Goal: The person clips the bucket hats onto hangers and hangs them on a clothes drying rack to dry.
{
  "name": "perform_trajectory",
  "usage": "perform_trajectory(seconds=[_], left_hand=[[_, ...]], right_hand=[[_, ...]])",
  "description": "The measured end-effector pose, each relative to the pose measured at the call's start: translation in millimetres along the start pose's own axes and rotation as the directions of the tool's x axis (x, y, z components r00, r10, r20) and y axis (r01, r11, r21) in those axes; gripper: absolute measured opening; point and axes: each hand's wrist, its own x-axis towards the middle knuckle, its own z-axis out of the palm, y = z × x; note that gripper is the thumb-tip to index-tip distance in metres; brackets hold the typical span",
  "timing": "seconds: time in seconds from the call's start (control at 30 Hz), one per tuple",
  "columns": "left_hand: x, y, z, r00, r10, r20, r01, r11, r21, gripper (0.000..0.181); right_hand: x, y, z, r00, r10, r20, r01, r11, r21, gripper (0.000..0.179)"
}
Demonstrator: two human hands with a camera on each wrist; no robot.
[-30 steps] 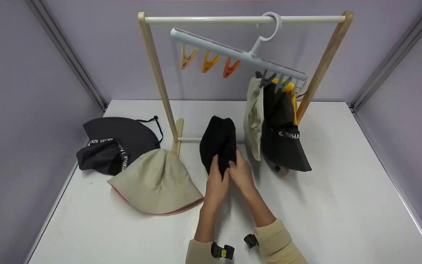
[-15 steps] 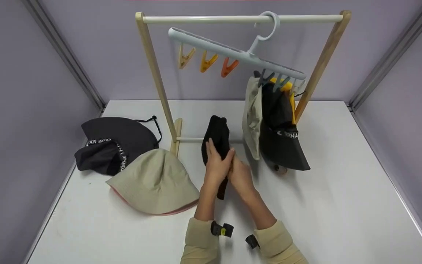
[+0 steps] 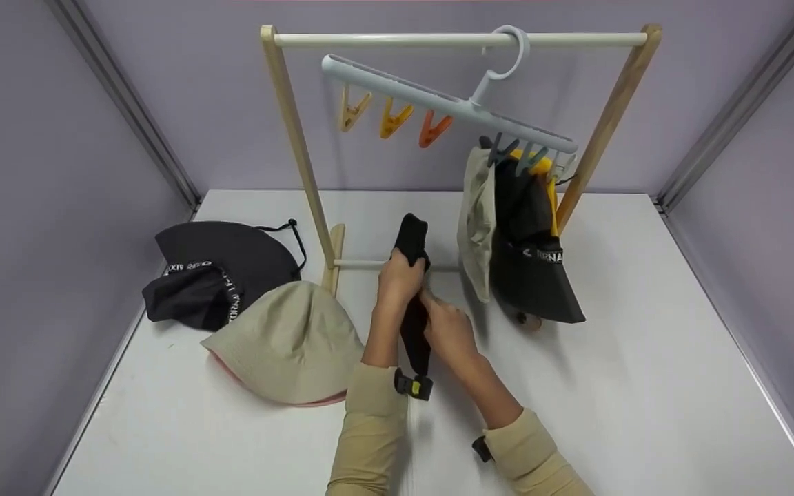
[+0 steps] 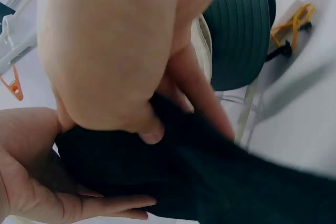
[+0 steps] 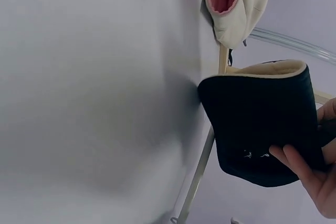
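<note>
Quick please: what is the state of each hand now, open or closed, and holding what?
Left hand: closed, gripping the black hat.
Right hand: closed, holding the same black hat lower down.

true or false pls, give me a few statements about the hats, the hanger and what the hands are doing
1. Both hands hold the black hat. True: the left hand grips it high up, the right hand lower down.
2. The beige bucket hat hangs from a clip. False: it lies on the table.
3. The clip hanger hangs level. False: it tilts down to the right.
4. Three clips at the hanger's left end are empty. True.
5. A dark hat hangs from the hanger. True.
</note>
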Motion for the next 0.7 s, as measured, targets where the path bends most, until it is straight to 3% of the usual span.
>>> perform_trajectory(seconds=[0.17,0.3,0.43,0.53,0.6,0.7], left_hand=[[5.4,1.3,1.6,1.0,-0.014,-0.017,0.015,0.999,0.029,0.045],[7.4,2.8,0.2,0.999,-0.047,-0.018,0.048,0.999,0.022,0.048],[8.7,6.7,-4.2,0.999,-0.047,-0.024,0.048,0.998,0.034,0.049],[9.8,9.0,-7.8,0.999,-0.046,-0.023,0.047,0.998,0.039,0.048],[10.6,9.2,-10.0,0.998,-0.05,-0.029,0.051,0.998,0.044,0.048],[11.7,8.0,-12.7,0.997,-0.055,-0.047,0.057,0.997,0.044,0.047]], right_hand=[[2.6,4,-4,0.998,-0.031,0.057,0.031,0.999,-0.008,0.041],[7.0,7,-14,0.982,-0.017,0.187,0.004,0.998,0.069,0.046],[15.7,9,-31,0.926,0.012,0.377,-0.078,0.984,0.159,0.057],[26.2,9,-48,0.885,0.033,0.465,-0.157,0.96,0.23,0.057],[34.9,9,-61,0.882,0.04,0.469,-0.199,0.935,0.294,0.054],[50.6,7,-81,0.906,0.041,0.421,-0.232,0.88,0.414,0.051]])
